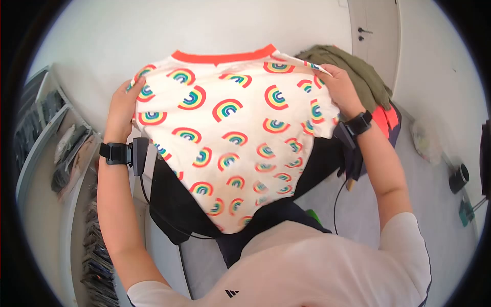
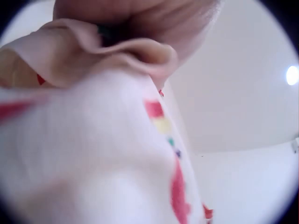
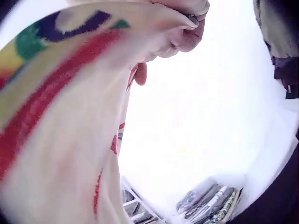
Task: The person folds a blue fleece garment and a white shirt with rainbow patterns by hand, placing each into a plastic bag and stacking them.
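Observation:
A white T-shirt (image 1: 245, 120) printed with rainbows, red at the neckband, hangs spread out between both hands. My left hand (image 1: 123, 108) pinches it at the left shoulder and sleeve; in the left wrist view the shirt's cloth (image 2: 98, 135) fills much of the picture, folded under the palm. My right hand (image 1: 341, 88) grips the other shoulder between thumb and fingers. In the right wrist view the fingers (image 3: 189, 39) curl over the bunched edge of the shirt (image 3: 70, 126). The shirt's lower part narrows toward my body.
Behind the shirt is a black surface (image 1: 171, 204). An olive garment (image 1: 353, 71) lies heaped at the right, over red and dark cloth. Shelves (image 1: 48, 169) with bagged, folded clothes line the left side. A black cup-like holder (image 1: 459, 176) is by the right wall, near a door (image 1: 376, 38).

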Demonstrator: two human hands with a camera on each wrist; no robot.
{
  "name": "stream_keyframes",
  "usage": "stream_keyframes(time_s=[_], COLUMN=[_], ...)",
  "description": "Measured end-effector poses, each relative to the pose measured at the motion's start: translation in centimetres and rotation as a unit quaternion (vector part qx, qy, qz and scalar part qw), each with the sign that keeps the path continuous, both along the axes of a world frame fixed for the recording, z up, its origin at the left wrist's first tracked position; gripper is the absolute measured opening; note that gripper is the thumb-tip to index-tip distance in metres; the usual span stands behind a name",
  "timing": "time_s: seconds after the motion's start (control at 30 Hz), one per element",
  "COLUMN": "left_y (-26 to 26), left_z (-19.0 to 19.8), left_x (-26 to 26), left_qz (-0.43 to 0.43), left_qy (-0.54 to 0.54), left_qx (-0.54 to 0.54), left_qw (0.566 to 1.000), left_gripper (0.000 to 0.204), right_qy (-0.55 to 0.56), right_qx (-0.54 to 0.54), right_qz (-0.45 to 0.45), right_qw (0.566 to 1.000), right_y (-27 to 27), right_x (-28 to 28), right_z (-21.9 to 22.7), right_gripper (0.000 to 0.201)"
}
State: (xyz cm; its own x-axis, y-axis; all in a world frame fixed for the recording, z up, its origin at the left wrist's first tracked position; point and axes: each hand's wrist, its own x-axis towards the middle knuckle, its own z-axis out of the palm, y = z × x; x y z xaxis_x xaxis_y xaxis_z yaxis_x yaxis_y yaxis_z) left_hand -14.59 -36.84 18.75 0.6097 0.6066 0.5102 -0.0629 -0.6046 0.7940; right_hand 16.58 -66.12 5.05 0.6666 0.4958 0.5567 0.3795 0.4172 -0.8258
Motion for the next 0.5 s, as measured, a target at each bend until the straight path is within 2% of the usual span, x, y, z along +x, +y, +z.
stream_keyframes(time_s=[0.1,0.13,0.17,0.23,0.27,0.3,0.33,0.37,0.4,0.43,0.47,0.5], left_y=[3.3,3.1,4.4,8.5,8.4,8.2,8.7,10.3,11.1,10.8,12.8,15.4], left_z=[0.3,0.0,0.0,0.1,0.0,0.3,0.8,0.8,1.6,3.0,4.4,5.1], left_x=[-2.1,-2.7,-3.3,-4.7,-5.7,-6.9,-8.0,-9.3,-10.3,-11.1,-12.9,-14.1], left_qz=[0.013,0.064,0.068,0.150,0.141,0.175,0.207,0.188,0.210,0.266,0.312,0.311], left_qy=[0.022,0.044,0.042,0.198,0.167,0.193,0.220,0.188,0.222,0.304,0.377,0.381], left_qx=[0.059,0.104,0.105,0.278,0.278,0.270,0.262,0.233,0.251,0.260,0.267,0.265], left_qw=[0.998,0.992,0.991,0.928,0.935,0.927,0.916,0.935,0.919,0.877,0.830,0.829], left_gripper=[0.038,0.032,0.032,0.028,0.027,0.028,0.028,0.026,0.024,0.025,0.025,0.025], right_qy=[-0.005,-0.011,-0.005,0.010,-0.019,-0.048,-0.118,-0.186,-0.199,-0.209,-0.305,-0.395], right_qx=[-0.018,-0.014,-0.017,-0.026,-0.097,-0.167,-0.233,-0.297,-0.244,-0.188,-0.080,0.035], right_qz=[0.008,0.012,0.048,0.086,0.082,0.078,0.084,0.091,0.146,0.201,0.163,0.128], right_qw=[1.000,1.000,0.999,0.996,0.992,0.982,0.962,0.932,0.938,0.938,0.935,0.909], right_y=[-0.4,-0.7,-0.7,-0.9,-1.3,-1.7,-2.0,-1.8,-0.7,0.9,4.7,7.0], right_x=[-2.4,-2.8,-3.1,-4.6,-6.5,-8.3,-10.1,-12.0,-13.5,-15.1,-18.3,-19.9], right_z=[4.2,4.4,4.5,4.6,4.5,4.1,3.9,3.3,1.6,-0.3,-1.6,-2.7], right_gripper=[0.021,0.021,0.021,0.022,0.023,0.024,0.023,0.022,0.020,0.019,0.019,0.020])
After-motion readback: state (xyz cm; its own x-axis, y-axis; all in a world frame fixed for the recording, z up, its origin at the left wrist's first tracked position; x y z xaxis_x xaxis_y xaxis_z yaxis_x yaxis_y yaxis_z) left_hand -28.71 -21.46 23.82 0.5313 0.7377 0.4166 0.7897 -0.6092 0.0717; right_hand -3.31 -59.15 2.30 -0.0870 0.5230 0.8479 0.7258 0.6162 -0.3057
